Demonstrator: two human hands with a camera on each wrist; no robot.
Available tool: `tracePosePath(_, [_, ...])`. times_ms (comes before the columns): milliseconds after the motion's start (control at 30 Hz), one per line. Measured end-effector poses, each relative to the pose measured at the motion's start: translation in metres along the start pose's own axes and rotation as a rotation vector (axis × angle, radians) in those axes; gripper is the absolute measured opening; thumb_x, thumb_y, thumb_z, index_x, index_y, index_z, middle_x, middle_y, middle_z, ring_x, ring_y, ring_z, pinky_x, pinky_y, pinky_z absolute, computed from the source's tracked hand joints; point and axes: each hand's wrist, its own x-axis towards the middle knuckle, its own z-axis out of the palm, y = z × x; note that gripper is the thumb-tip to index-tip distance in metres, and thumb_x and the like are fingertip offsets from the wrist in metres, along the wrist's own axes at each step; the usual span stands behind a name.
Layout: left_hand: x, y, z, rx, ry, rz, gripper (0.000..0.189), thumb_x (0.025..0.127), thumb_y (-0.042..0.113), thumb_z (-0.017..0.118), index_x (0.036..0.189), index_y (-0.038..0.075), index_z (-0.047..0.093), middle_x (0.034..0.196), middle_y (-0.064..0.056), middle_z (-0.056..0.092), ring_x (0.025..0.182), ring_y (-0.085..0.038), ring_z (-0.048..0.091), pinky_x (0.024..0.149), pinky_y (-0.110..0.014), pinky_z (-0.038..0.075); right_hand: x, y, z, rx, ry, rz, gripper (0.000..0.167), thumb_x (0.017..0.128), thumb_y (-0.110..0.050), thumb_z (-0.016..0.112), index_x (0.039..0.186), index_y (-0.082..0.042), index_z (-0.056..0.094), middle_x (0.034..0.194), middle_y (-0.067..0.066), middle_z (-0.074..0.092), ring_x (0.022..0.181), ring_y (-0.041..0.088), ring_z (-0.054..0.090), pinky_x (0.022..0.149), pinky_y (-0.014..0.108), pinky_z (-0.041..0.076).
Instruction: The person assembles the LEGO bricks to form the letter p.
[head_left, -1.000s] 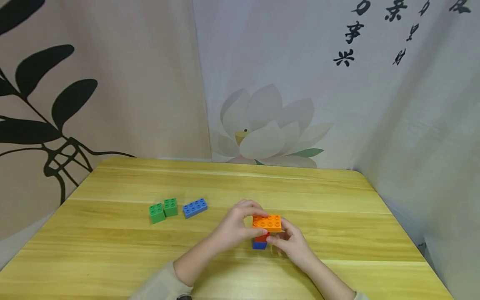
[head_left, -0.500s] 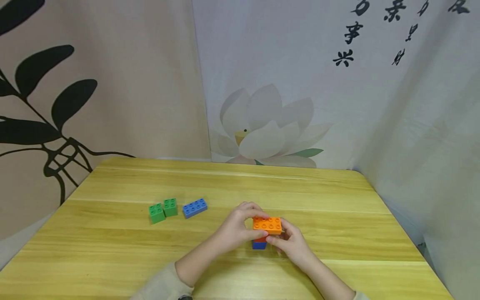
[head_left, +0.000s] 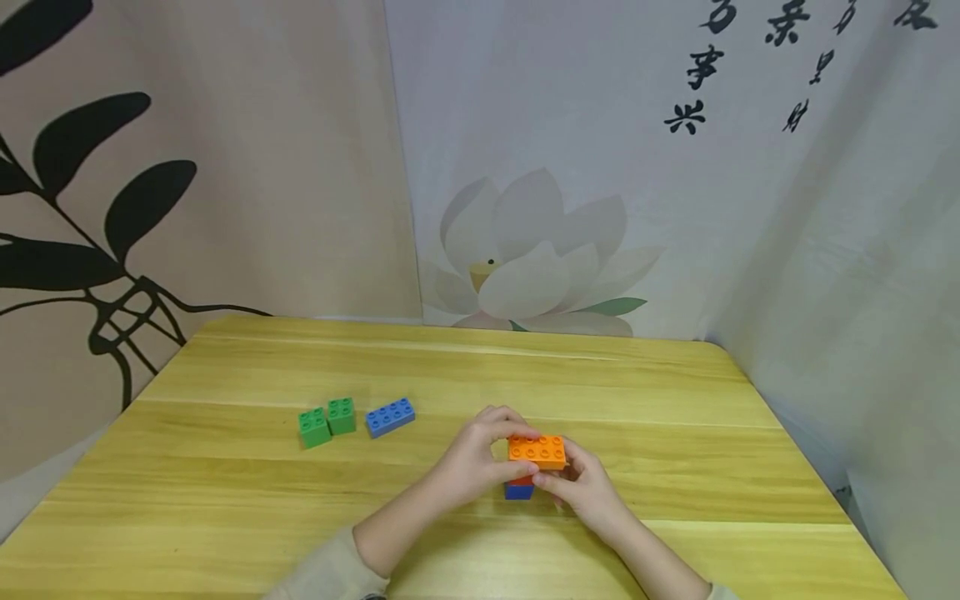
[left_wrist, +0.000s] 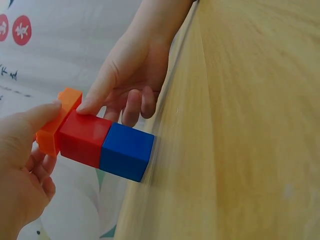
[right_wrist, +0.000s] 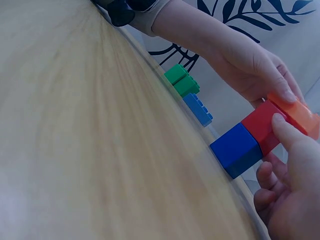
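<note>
In the head view a stack stands on the table (head_left: 600, 392), with a dark blue block (left_wrist: 127, 152) at the bottom and a red block (left_wrist: 86, 137) on it. An orange brick (head_left: 537, 452) with studs lies on top of the red one, reaching out to the right. My left hand (head_left: 476, 454) pinches the orange brick between thumb and fingers. Lower down, my right hand (head_left: 588, 492) grips the red block, its thumb on the near face. Whether the orange brick is fully seated cannot be told.
Two green bricks (head_left: 314, 427) sit close together on the left of the table. Right of them lies a blue studded brick (head_left: 390, 417). A printed curtain (head_left: 300, 167) hangs behind the table.
The orange brick has come down a little toward the red block and shifted slightly right, along with my left hand. My right hand stays almost in place on the stack.
</note>
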Motion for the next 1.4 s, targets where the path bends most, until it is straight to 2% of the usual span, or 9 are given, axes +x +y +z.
tracePosePath(167, [-0.0015, 0.0007, -0.0004, 0.023, -0.005, 0.004, 0.033, 0.079, 0.008, 0.076, 0.111, 0.010, 0.071, 0.106, 0.008, 0.059, 0.100, -0.012, 0.049, 0.085, -0.032, 0.049, 0.0002, 0.0001, 0.0008, -0.006, -0.004, 0.004, 0.037, 0.090, -0.007, 0.066, 0.125, 0.001, 0.054, 0.106, 0.008, 0.064, 0.058, 0.010, 0.047, 0.049, 0.021, 0.042])
tracePosePath(267, [-0.0024, 0.0008, -0.0010, 0.031, -0.009, 0.007, 0.036, 0.077, 0.005, 0.075, 0.113, 0.009, 0.070, 0.107, 0.008, 0.058, 0.101, -0.012, 0.049, 0.084, -0.033, 0.050, 0.0005, 0.0001, 0.0011, -0.006, -0.004, 0.001, 0.037, 0.090, -0.006, 0.065, 0.125, 0.001, 0.054, 0.105, 0.008, 0.064, 0.058, 0.010, 0.047, 0.049, 0.021, 0.042])
tracePosePath(433, [-0.0036, 0.0012, -0.0015, 0.034, -0.014, 0.008, 0.037, 0.078, 0.006, 0.076, 0.114, 0.009, 0.070, 0.108, 0.008, 0.059, 0.101, -0.012, 0.049, 0.085, -0.038, 0.049, 0.0007, 0.0003, 0.0013, 0.007, -0.011, -0.004, 0.036, 0.091, -0.005, 0.065, 0.124, 0.002, 0.054, 0.103, 0.007, 0.065, 0.058, 0.011, 0.046, 0.048, 0.021, 0.042])
tracePosePath(800, [-0.0043, -0.0026, -0.0023, 0.006, -0.004, -0.005, 0.038, 0.078, 0.010, 0.080, 0.114, 0.010, 0.071, 0.104, 0.011, 0.061, 0.099, -0.010, 0.051, 0.086, -0.039, 0.049, 0.0012, 0.0010, 0.0019, 0.011, -0.004, 0.007, 0.037, 0.090, -0.006, 0.066, 0.125, 0.002, 0.054, 0.101, 0.005, 0.067, 0.055, 0.011, 0.046, 0.047, 0.021, 0.041])
tracePosePath(1100, [-0.0035, -0.0025, -0.0043, 0.013, -0.024, 0.010, 0.038, 0.078, 0.010, 0.080, 0.114, 0.009, 0.071, 0.101, 0.012, 0.060, 0.097, -0.011, 0.050, 0.085, -0.040, 0.048, 0.0009, 0.0007, 0.0017, 0.010, 0.002, 0.040, 0.038, 0.090, -0.009, 0.066, 0.125, 0.002, 0.054, 0.101, 0.008, 0.065, 0.055, 0.011, 0.045, 0.047, 0.020, 0.040])
tracePosePath(1400, [-0.0026, -0.0047, -0.0024, 0.019, -0.039, 0.057, 0.037, 0.081, 0.012, 0.078, 0.116, 0.007, 0.069, 0.103, 0.011, 0.060, 0.097, -0.010, 0.049, 0.085, -0.039, 0.048, 0.0008, 0.0011, 0.0006, 0.022, 0.022, 0.068, 0.039, 0.089, -0.010, 0.068, 0.123, 0.002, 0.055, 0.099, 0.009, 0.065, 0.055, 0.010, 0.046, 0.048, 0.020, 0.041])
